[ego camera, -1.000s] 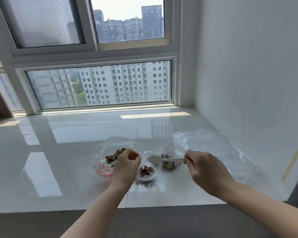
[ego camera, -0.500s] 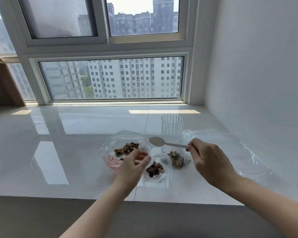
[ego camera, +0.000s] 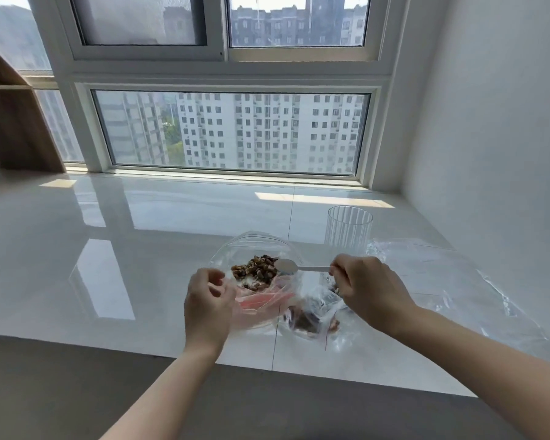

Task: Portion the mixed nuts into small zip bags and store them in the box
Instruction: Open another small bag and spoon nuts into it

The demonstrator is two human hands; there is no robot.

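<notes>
On the white counter (ego camera: 172, 236) lies a big clear bag (ego camera: 254, 249) with the mixed nuts (ego camera: 256, 269) inside; the left hand (ego camera: 207, 306) is loosely curled at its edge, holding nothing clear; the right hand (ego camera: 367, 290) pinches a white spoon (ego camera: 294, 267) above the nuts; small filled zip bags (ego camera: 311, 319) rest just beside

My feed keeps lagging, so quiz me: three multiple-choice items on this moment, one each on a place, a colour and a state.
1. Where is the bowl of the small white plastic spoon?
A. inside the glass
B. at the nut pile
C. on the floor

2. What colour is the zip strip on the small clear bags?
A. red
B. blue
C. green

3. What does the right hand do?
A. lies flat
B. holds the spoon handle
C. lifts the glass

Answers: B, its bowl touches the brown mixed nuts; A, a red line shows; B, fingers curl round the handle.
</notes>
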